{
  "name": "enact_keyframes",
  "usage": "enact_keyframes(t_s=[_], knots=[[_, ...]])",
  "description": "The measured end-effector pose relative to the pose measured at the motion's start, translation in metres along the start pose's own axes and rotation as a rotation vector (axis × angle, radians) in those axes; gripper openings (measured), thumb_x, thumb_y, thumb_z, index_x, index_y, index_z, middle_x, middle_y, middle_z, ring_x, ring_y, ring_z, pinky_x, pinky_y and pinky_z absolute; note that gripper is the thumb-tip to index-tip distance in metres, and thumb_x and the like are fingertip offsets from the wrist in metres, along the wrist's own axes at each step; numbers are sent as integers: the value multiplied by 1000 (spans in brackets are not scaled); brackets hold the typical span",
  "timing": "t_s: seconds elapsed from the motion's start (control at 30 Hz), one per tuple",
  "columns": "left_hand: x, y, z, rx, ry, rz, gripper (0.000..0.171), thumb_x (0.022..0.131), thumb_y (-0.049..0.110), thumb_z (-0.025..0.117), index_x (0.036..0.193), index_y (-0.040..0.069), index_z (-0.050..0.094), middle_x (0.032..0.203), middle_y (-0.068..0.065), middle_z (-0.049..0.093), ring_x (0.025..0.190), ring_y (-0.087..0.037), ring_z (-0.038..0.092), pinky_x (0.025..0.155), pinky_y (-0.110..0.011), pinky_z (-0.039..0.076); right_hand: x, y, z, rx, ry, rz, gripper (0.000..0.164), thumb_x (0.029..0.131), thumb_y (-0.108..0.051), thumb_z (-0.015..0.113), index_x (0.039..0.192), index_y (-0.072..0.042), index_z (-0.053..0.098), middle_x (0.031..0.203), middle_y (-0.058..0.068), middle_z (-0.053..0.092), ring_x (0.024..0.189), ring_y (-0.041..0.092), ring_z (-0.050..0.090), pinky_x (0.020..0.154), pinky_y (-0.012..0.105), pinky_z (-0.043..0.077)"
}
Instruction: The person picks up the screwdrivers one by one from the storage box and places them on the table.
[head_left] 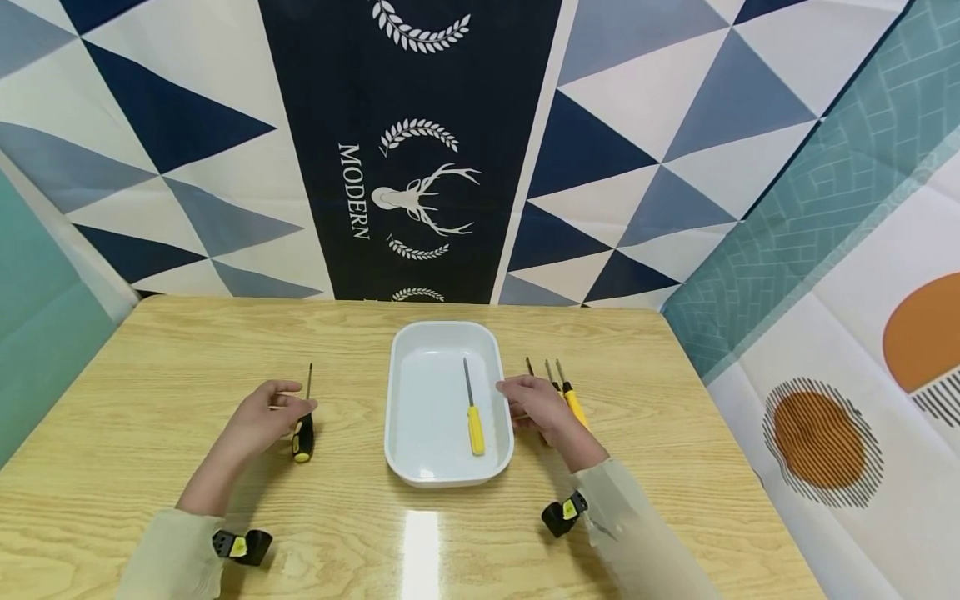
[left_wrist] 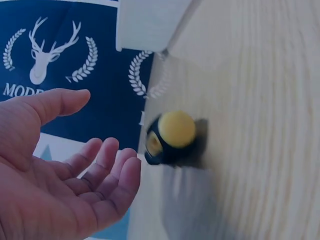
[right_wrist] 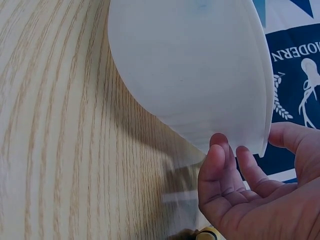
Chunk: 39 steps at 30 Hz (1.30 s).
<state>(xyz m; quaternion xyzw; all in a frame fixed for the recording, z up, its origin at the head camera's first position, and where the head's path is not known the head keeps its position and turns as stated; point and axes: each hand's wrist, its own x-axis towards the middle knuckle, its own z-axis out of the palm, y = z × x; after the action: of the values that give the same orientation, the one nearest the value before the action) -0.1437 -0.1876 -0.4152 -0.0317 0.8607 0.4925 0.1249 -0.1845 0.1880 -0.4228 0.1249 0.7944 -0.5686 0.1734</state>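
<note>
A white rectangular tray (head_left: 427,400) stands on the table, with a yellow-handled screwdriver (head_left: 476,429) lying inside it along its right half. My right hand (head_left: 543,408) holds the tray's right edge. In the right wrist view the thumb (right_wrist: 287,136) is at the rim and the curled fingers lie against the outer wall. Over on the left, a black-and-yellow screwdriver (head_left: 303,440) lies with its shaft pointing away from me. My left hand (head_left: 262,421) hovers beside it, and the left wrist view shows the fingers (left_wrist: 127,175) relaxed and apart from the handle (left_wrist: 177,129).
Several more screwdrivers (head_left: 573,404) lie right of the tray, partly hidden behind my right hand. A wooden table (head_left: 345,525) carries everything, and a patterned cloth wall (head_left: 405,250) rises at its far edge.
</note>
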Motion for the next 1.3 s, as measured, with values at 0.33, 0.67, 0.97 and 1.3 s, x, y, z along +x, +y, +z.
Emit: enact_keyframes(t_s=[0.33, 0.67, 0.97, 1.3], knots=[[-3, 19, 9, 1, 26, 69, 62, 92, 37, 57, 138, 0, 36, 124, -20, 48, 108, -30, 50, 78, -30, 49, 0, 0, 0, 0, 3, 5, 40, 92, -31, 58, 122, -6, 56, 98, 10, 65, 72, 14, 61, 60, 25, 51], [-3, 30, 16, -21, 38, 120, 58, 90, 34, 61, 134, 1, 40, 123, -19, 50, 105, -28, 52, 79, -29, 49, -1, 0, -1, 5, 0, 3, 40, 92, -31, 58, 123, -6, 56, 98, 10, 65, 72, 14, 62, 62, 26, 52], [-2, 39, 24, -74, 41, 159, 57, 89, 29, 64, 134, 2, 41, 122, -20, 50, 105, -28, 55, 77, -22, 49, -1, 0, -1, 5, -5, 3, 39, 92, -30, 58, 122, -5, 56, 97, 10, 65, 71, 14, 62, 61, 26, 52], [0, 51, 35, -105, 37, 167, 52, 87, 26, 66, 130, 5, 45, 119, -18, 52, 105, -28, 56, 78, -24, 50, 0, 0, 0, 9, 2, 3, 39, 92, -30, 58, 122, -5, 56, 97, 10, 65, 71, 14, 62, 59, 25, 51]])
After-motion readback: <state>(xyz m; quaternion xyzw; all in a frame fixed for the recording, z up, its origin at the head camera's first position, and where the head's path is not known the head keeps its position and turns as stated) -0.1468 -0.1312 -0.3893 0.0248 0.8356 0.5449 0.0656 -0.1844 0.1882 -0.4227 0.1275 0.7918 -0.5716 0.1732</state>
